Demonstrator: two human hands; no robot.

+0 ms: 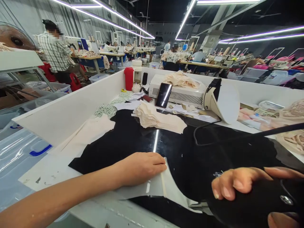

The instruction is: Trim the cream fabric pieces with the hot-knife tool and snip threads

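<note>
Right hand [249, 186] at bottom right clamped on black iron [256, 205], left hand [140, 167] flat, fingers together, pinning pale fabric piece [163, 186] at lower centre on black pressing mat [213, 152] — fingertips sat close enough to risk a burn, or a scorched piece.

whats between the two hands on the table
In the head view, between the left hand and the right hand lie the pale fabric piece under the left fingers and a bare stretch of black cloth.
</note>
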